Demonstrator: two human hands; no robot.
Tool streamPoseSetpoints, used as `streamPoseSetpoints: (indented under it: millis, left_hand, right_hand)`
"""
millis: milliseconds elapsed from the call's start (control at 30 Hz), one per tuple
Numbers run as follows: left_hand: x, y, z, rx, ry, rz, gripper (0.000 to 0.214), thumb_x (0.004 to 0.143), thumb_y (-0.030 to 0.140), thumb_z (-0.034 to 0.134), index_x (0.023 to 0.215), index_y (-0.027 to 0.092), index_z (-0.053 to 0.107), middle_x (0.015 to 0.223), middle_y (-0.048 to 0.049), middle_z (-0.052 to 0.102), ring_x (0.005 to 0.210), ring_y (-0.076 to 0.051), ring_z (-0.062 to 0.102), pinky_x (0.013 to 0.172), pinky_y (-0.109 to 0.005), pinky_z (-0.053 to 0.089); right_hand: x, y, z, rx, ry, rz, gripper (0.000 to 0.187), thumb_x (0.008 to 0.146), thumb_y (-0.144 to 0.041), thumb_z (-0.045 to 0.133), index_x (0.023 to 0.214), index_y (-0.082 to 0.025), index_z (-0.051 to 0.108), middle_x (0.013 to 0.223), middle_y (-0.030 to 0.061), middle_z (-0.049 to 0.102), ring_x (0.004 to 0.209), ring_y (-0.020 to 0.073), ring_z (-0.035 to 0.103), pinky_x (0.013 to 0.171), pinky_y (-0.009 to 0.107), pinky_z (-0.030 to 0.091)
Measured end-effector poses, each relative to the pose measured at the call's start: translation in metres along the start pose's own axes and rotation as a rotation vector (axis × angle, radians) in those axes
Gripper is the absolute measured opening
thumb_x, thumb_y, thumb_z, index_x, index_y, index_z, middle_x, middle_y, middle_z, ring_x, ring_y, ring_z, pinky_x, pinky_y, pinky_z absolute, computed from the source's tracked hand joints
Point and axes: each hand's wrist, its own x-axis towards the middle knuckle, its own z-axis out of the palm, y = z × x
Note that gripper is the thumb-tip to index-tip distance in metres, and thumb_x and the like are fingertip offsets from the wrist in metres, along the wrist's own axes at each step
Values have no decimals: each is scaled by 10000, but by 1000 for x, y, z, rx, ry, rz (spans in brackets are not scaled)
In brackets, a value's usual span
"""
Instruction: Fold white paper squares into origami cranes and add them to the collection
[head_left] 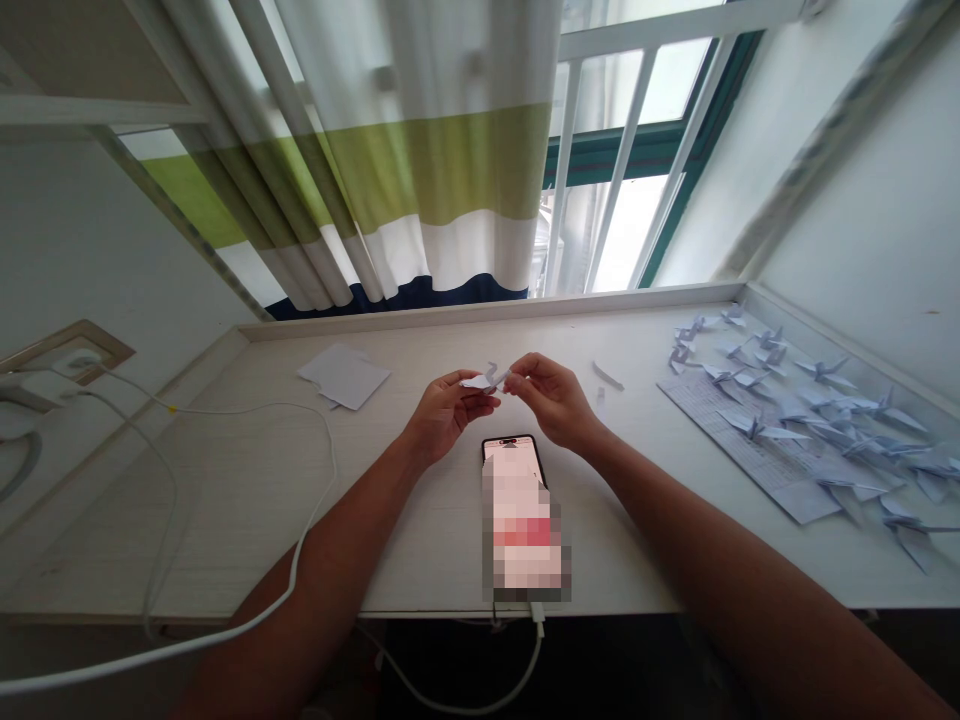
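Note:
Above the middle of the white desk, a small folded white paper crane (487, 380) is held between both hands. My left hand (450, 412) pinches its left side with thumb and fingers. From the other side, my right hand (549, 395) grips a narrow tip of the same crane. Just below the hands lies a phone (517, 510) with a lit, blurred screen and a cable in its lower end. A stack of white paper sheets (346, 376) rests to the left of my left hand.
Many finished paper cranes (757, 425) cover the desk's right side, some on a printed sheet (731, 455). Paper scraps (607, 376) lie right of my right hand. A white cable (330, 450) loops over the left side from a wall socket (82, 358). A raised rim (487, 315) edges the back.

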Motion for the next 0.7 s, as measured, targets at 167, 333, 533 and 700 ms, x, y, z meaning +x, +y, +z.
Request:
streamPoseSetpoints:
  millis: [167, 333, 533, 700]
  left_hand:
    - [0, 1, -1, -14, -11, -7, 207, 702, 178, 786, 883, 132, 696, 782, -64, 757, 677, -160, 732, 660, -242, 569]
    - [1, 0, -1, 13, -5, 3, 207, 682, 159, 790, 862, 133, 691, 794, -66, 760, 666, -155, 728, 655, -239, 563]
    - [2, -3, 0, 72, 28, 48, 230, 667, 186, 819, 846, 131, 685, 773, -66, 759, 651, -156, 719, 652, -250, 552]
    - [1, -4, 0, 111, 22, 73, 250, 687, 241, 842, 836, 132, 673, 777, -64, 756, 646, -151, 712, 657, -255, 545]
  right_hand:
    - [-1, 0, 0, 57, 12, -15, 229, 910, -405, 701, 1052, -227, 674, 955, 45, 707, 864, 184, 678, 809, 367, 562]
    - [-1, -2, -1, -4, -14, -30, 217, 919, -386, 695, 1084, -247, 712, 999, 51, 725, 914, 197, 686, 844, 387, 560]
    - [0, -4, -1, -90, 44, 21, 258, 883, -469, 714, 863, -212, 702, 845, 38, 722, 820, 194, 668, 797, 378, 555]
    - [0, -6, -1, -40, 67, 113, 312, 846, -502, 741, 848, -193, 701, 798, 45, 715, 779, 189, 659, 757, 364, 551]
